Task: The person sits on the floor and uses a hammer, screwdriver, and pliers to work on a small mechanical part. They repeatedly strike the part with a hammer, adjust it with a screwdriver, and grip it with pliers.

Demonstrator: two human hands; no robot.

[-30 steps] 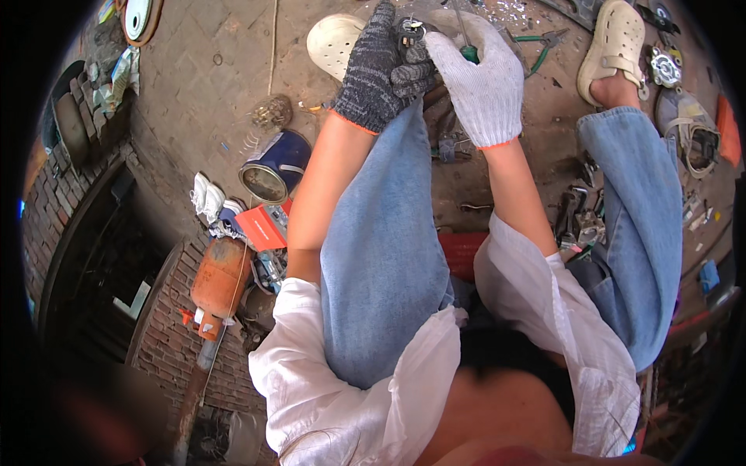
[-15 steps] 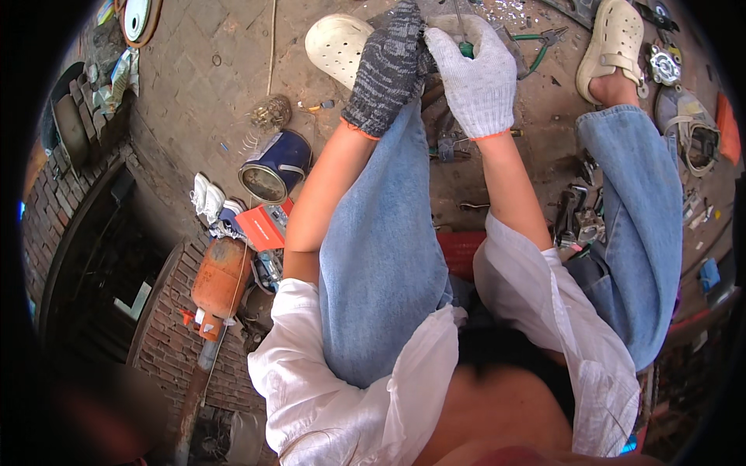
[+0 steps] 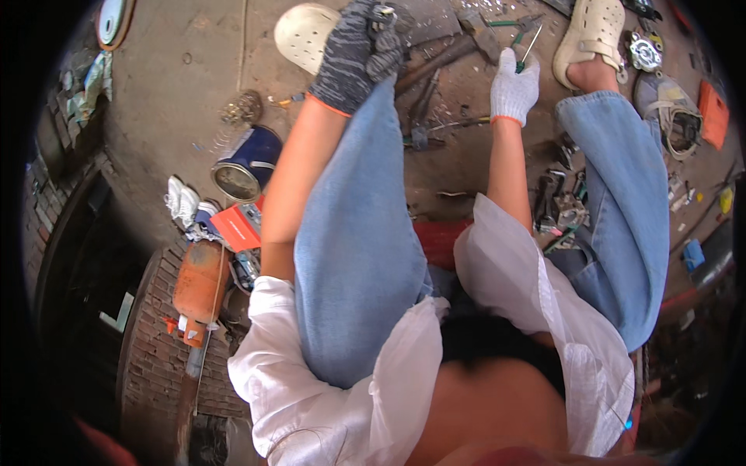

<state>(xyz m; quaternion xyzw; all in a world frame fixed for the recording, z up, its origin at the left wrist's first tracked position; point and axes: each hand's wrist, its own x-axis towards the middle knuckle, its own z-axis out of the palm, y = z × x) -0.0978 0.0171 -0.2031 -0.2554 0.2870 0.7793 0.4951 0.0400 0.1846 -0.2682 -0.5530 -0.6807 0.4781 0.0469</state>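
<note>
At the top of the view, my left hand [image 3: 359, 58] wears a dark grey knit glove with an orange cuff. Its fingers are closed round a small metal part [image 3: 384, 13], mostly hidden by the glove. Off to the right, my right hand [image 3: 514, 92], in a white knit glove, grips a screwdriver [image 3: 534, 42] by its green handle, the thin shaft pointing up and right. A hammer [image 3: 443, 62] lies on the ground between the hands. Green-handled pliers [image 3: 519, 33] rest just beyond the right hand.
Left of my leg stand a blue can [image 3: 256, 149], a red box [image 3: 237, 227] and an orange gas cylinder [image 3: 200, 283]. Metal parts [image 3: 571, 210] lie between my legs. By my right shoe [image 3: 592, 39] are a round metal part [image 3: 644, 51] and a grey cap-like item [image 3: 667, 101].
My right hand has moved away from the left one, rightward, carrying the screwdriver. The left hand keeps the metal part. The whole view has shifted slightly.
</note>
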